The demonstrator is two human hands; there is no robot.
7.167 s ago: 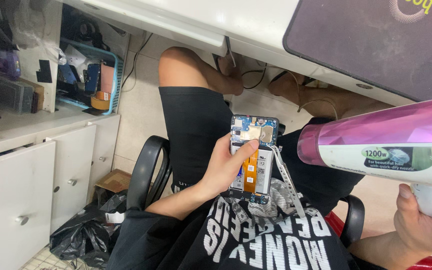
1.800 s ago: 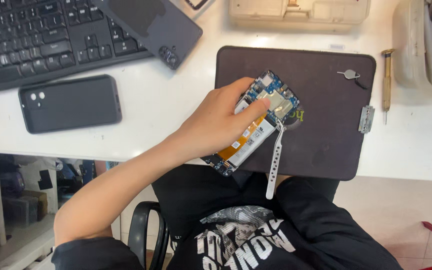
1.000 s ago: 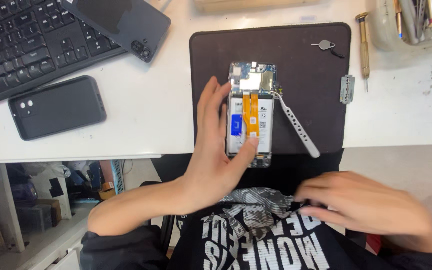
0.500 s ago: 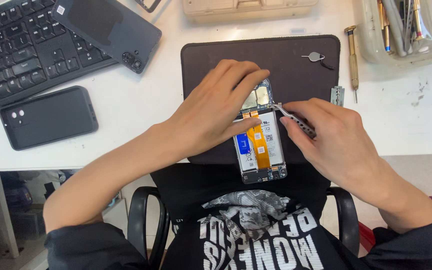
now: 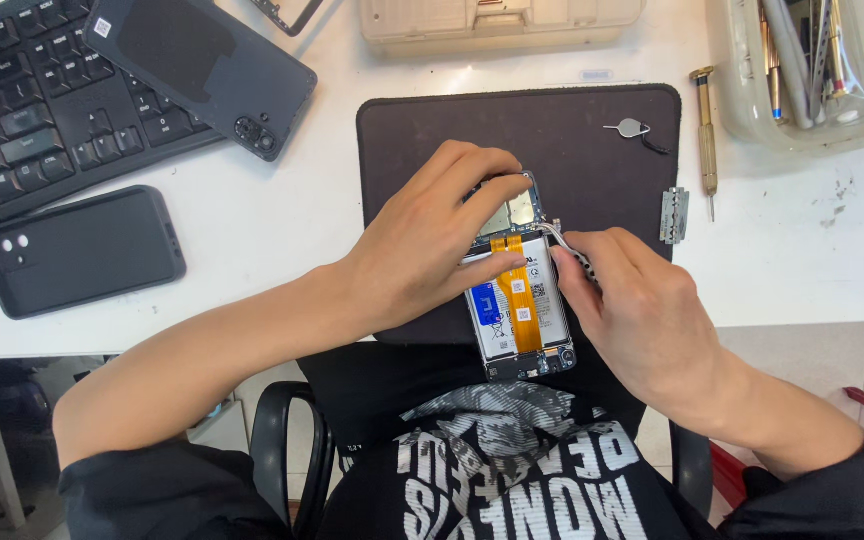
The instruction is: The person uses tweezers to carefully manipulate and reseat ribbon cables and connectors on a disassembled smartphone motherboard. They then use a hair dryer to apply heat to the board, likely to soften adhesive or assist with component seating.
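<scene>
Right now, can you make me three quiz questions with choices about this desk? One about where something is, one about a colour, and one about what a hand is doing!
1. Where does the open phone lie?
A. on the keyboard
B. on the dark mat
C. in the clear tub

2. What colour is the flat strip down the phone's middle?
A. orange
B. green
C. white

3. What is the right hand doing?
A. resting flat on the table
B. lifting the screwdriver
C. holding a thin metal tool to the phone

Answers:
1. B: the phone sits on the mat, at its near edge, under the left hand.
2. A: the orange strip runs lengthwise over the phone's insides.
3. C: its fingers pinch the metal tool, whose tip meets the phone's upper right edge; the screwdriver lies untouched on the table.
</scene>
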